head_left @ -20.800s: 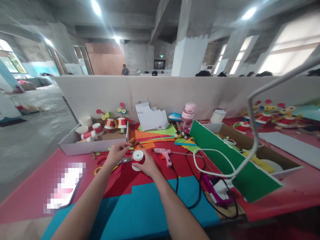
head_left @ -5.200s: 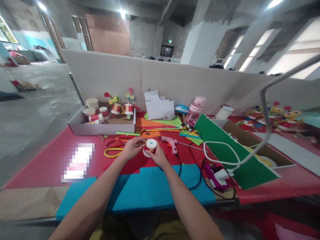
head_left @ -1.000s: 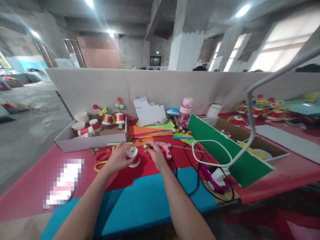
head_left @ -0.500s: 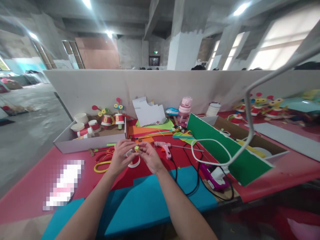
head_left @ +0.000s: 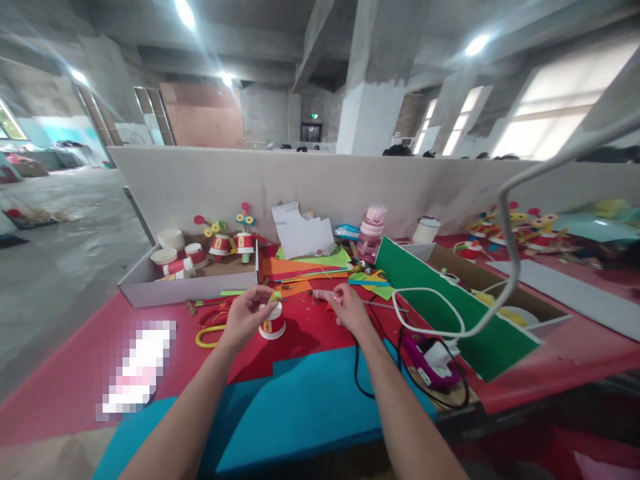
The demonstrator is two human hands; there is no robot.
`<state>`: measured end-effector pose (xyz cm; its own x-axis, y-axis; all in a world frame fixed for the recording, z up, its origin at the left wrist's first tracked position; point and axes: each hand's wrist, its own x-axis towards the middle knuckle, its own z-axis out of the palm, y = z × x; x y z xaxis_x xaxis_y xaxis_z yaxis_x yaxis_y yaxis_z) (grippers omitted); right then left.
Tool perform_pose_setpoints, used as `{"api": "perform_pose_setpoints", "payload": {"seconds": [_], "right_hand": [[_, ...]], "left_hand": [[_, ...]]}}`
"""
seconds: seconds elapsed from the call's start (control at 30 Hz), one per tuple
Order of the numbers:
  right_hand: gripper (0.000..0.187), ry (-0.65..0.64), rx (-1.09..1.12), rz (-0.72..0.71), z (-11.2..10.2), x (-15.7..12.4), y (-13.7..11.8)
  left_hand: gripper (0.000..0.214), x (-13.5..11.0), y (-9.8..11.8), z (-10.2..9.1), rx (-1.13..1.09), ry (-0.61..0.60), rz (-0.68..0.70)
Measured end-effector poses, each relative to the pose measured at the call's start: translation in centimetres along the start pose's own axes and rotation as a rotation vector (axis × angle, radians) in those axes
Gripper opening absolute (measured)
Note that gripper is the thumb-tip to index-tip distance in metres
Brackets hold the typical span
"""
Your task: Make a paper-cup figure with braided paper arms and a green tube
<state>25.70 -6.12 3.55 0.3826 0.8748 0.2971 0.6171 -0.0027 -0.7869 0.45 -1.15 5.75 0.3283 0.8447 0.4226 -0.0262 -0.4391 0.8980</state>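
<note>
The left hand is curled over the top of the cup, thumb on the near side and fingers on the far side, so its grip is closed on the cup's upper end. The cup is red and white, stands mouth down on the red part of the tabletop, and leans a little. It sits just behind the blue sheet. The right hand lies on the pink glue gun, a short way right of the cup. Its fingers are bent along the gun's body and only the nozzle end sticks out to the left. I cannot tell whether this grip has closed on the gun. A black cord runs from under the right wrist across the blue sheet. Yellow-handled scissors lie just left of the left hand. Behind them is a white box with more cups and paper figures in it. Orange and green paper lies behind the hands, with a pink bottle further back. A green board leans to the right.
</note>
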Motion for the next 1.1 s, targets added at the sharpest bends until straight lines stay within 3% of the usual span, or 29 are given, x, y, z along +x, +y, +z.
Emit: {"api": "perform_pose_setpoints", "payload": {"seconds": [0.07,0.13,0.3,0.4,0.47,0.53,0.63,0.73,0.83,0.93,1.1], "right_hand": [[0.036,-0.048,-0.278,0.145,-1.0,0.9,2.4],[0.036,-0.16,-0.393,0.205,-1.3,1.6,3.8],[0.012,-0.359,-0.316,0.301,-0.8,2.6,4.1],[0.009,-0.265,-0.047,0.402,-0.6,2.0,3.6],[0.012,-0.176,0.31,0.458,-0.6,1.1,3.1],[0.018,-0.157,0.632,0.421,-0.7,0.2,2.1],[0.028,-0.361,0.937,0.477,-0.7,-0.8,-0.1],[0.035,-0.416,1.06,0.512,-0.2,-1.4,-2.2],[0.029,-0.39,1.007,0.399,0.3,-1.9,-3.7],[0.035,-0.399,0.875,0.169,0.1,-2.5,-5.0],[0.043,-0.422,0.651,-0.016,-1.0,-3.2,-6.6]], "left_hand": [[0.03,0.0,-0.2,0.3,-0.065,-0.046,-0.07],[0.031,0.0,-0.3,0.5,-0.119,-0.077,-0.111],[0.032,0.3,-0.7,0.1,-0.209,-0.028,-0.139],[0.033,0.5,-0.8,-0.4,-0.256,0.017,-0.166],[0.033,0.5,-0.8,-0.6,-0.303,0.03,-0.185],[0.032,0.5,-0.8,-0.7,-0.337,0.03,-0.194],[0.032,0.4,-0.8,-0.6,-0.353,0.007,-0.199],[0.032,0.4,-0.8,-0.7,-0.35,-0.016,-0.2],[0.03,0.5,-0.6,-1.0,-0.35,-0.018,-0.198],[0.029,0.6,-0.5,-1.5,-0.322,0.001,-0.175],[0.029,0.7,-0.3,-1.9,-0.147,0.009,-0.114]]}}
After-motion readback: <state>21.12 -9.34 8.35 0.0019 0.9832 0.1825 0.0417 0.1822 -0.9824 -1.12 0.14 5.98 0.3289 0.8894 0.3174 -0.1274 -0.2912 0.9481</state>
